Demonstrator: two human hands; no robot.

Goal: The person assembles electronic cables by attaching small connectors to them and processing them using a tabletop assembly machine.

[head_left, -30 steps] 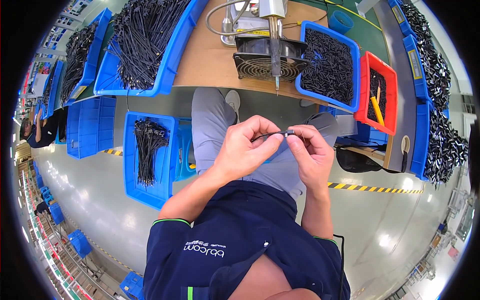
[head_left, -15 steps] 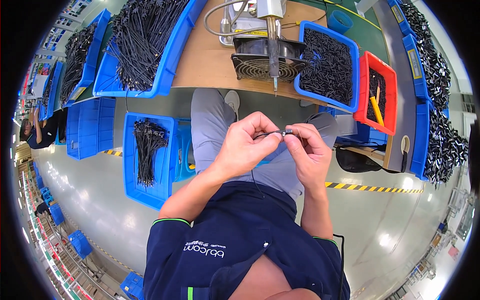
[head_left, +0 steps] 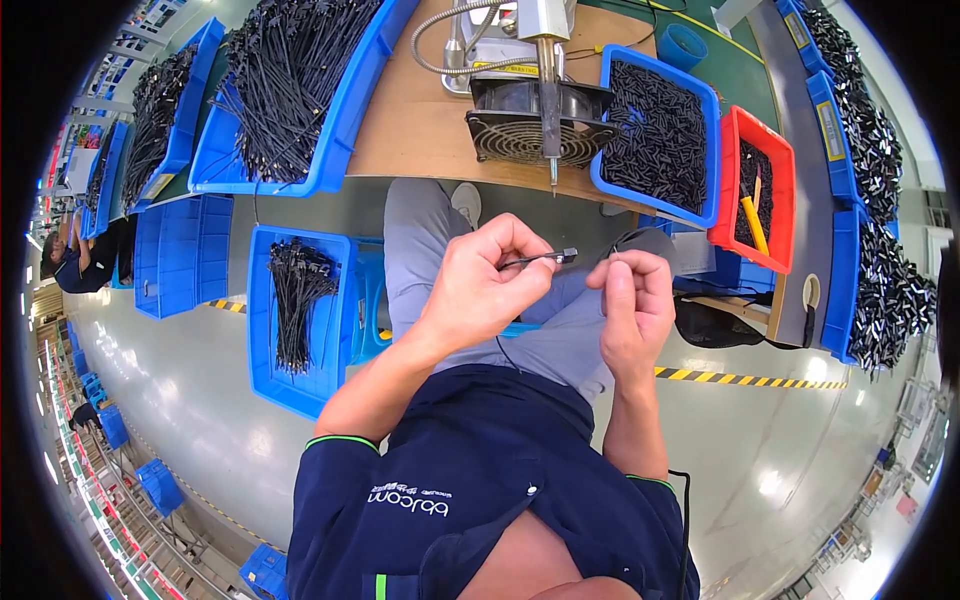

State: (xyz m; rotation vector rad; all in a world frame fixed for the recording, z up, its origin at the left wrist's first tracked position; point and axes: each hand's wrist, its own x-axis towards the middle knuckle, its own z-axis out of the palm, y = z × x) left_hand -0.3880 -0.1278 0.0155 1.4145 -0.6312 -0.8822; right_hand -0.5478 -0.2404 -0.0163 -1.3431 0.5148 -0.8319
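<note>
My left hand [head_left: 492,275] pinches a thin black cable between thumb and fingers. At the cable's end, a small dark connector [head_left: 567,255] sticks out past my fingertips, and its tail hangs toward my lap. My right hand [head_left: 633,300] is a little to the right of the connector, apart from it. Its fingers are curled in against the thumb. Something thin may show at its fingertips, but it is too small to make out. Both hands are over my lap, below the table's near edge.
A fan [head_left: 540,125] with a metal rod fixture [head_left: 551,110] stands on the table [head_left: 410,130]. Blue bins of cables [head_left: 330,150] are at left, a blue bin of small black parts [head_left: 655,135] and a red bin [head_left: 783,165] at right. A blue bin [head_left: 340,330] stands low at left.
My right hand has let go of the connector and moved slightly right, away from it. My left hand still holds the cable, and the connector's end is now uncovered.
</note>
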